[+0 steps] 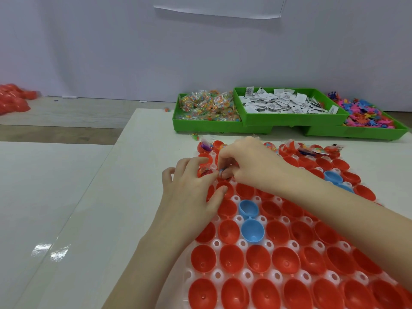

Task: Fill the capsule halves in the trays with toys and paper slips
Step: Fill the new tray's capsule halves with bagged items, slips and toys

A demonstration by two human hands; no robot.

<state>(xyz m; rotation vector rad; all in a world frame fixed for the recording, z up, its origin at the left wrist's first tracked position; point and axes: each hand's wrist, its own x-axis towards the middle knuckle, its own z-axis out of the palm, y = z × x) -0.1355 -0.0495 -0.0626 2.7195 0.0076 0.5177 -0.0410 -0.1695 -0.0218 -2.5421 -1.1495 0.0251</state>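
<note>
White table (142,166) spans the view, wall behind at 12 o'clock. On it, from centre down to 5 o'clock, the white capsule tray (239,243), its cups seated with red capsule halves (231,256), open side up; a hinged blue capsule pair (249,219) sits among them near centre, another blue pair (334,178) at 3 o'clock. Far row halves at 1 o'clock already carry toys and slips.

Three green bins at 1 o'clock, beyond the tray: left bin (207,126) with bagged coloured toys, middle bin (292,118) stacked higher with paper slips (287,103), right bin (356,131) with loose pink and blue toys. Print on slips too small to read. Red heap (13,97) at 10 o'clock, well apart.

My left hand (189,192): forearm in from 6 o'clock, palm down at tray's left edge, fingers curled, fingertips on a filled red half (206,171). My right hand (245,161): forearm in from 4 o'clock, across the tray, thumb and forefinger pinching a small bagged toy (221,171) just beside that half. Remaining fingers tucked.
</note>
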